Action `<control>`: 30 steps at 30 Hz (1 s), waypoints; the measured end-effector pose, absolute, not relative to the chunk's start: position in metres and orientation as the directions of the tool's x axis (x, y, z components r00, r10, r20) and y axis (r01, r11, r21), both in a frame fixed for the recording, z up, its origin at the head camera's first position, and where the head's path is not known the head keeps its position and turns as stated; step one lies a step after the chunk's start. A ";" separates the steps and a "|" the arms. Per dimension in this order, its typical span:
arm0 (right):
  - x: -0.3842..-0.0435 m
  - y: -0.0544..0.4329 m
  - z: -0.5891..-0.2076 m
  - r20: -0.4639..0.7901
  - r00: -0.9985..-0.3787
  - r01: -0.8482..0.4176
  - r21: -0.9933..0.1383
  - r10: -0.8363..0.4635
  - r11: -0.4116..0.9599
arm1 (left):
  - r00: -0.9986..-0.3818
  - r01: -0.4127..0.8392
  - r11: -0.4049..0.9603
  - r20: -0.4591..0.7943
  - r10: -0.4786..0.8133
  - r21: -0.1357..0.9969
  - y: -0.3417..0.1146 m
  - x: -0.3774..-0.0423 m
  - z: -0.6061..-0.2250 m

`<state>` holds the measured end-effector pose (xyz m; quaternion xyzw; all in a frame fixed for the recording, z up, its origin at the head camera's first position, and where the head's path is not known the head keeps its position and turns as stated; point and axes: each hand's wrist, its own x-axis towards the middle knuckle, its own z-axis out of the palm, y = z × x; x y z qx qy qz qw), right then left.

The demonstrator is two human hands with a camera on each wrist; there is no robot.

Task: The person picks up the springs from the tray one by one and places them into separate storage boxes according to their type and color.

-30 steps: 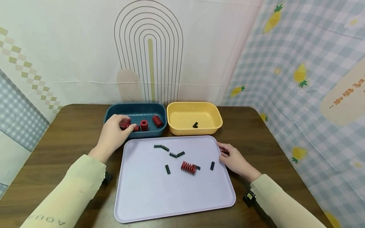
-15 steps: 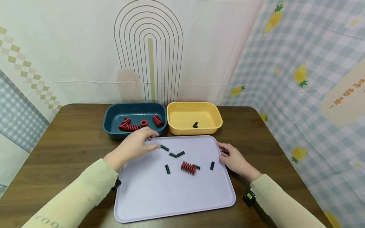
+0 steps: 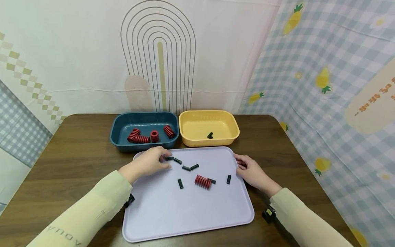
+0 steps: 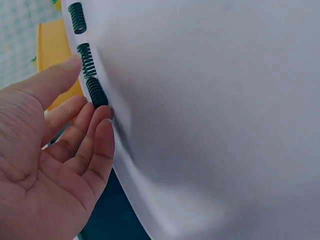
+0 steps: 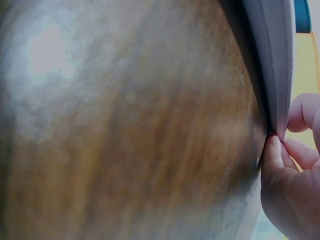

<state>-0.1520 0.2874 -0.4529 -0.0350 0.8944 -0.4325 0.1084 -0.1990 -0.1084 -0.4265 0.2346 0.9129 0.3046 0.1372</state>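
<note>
My left hand [image 3: 149, 162] is over the far left part of the pale lilac tray [image 3: 185, 216]. Its fingertips are at the end of a small dark green coil spring [image 4: 96, 91], with the thumb apart from them; whether they touch it is hard to tell. A second green spring [image 4: 87, 60] lies close to the thumb tip. At the tray's right edge, my right hand [image 3: 251, 173] holds the rim [image 5: 277, 75] between thumb and fingers. On the tray lie several more small dark springs [image 3: 180, 183] and one larger red spring [image 3: 202, 181].
Behind the tray, a dark blue bin [image 3: 123, 147] holds several red springs [image 3: 142, 139]. Beside it, a yellow bin [image 3: 210, 142] contains small dark springs [image 3: 210, 135]. The wooden table [image 3: 77, 147] meets a curtain-covered wall at the back.
My left hand has left the blue bin, moving right and toward me over the tray to the green springs. A red spring now stands in the bin. The right hand stays at the rim.
</note>
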 end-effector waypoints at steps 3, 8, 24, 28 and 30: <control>-0.152 0.287 -0.453 -0.163 -0.974 0.031 -0.784 -0.157 0.621 | -0.851 0.356 0.697 -0.092 0.516 0.622 -0.108 -0.201 -0.429; -0.153 0.288 -0.453 -0.164 -0.974 0.034 -0.784 -0.154 0.620 | -0.861 0.372 0.700 -0.056 0.506 0.609 -0.105 -0.204 -0.434; -0.151 0.286 -0.451 -0.168 -0.974 0.039 -0.781 -0.149 0.623 | -0.877 0.378 0.753 -0.053 0.478 0.539 -0.107 -0.203 -0.436; -0.152 0.287 -0.452 -0.171 -0.974 0.040 -0.775 -0.148 0.630 | -0.884 0.380 0.764 -0.040 0.466 0.522 -0.108 -0.201 -0.433; -0.152 0.287 -0.452 -0.171 -0.974 0.039 -0.774 -0.149 0.632 | -0.887 0.379 0.763 -0.028 0.460 0.524 -0.107 -0.200 -0.431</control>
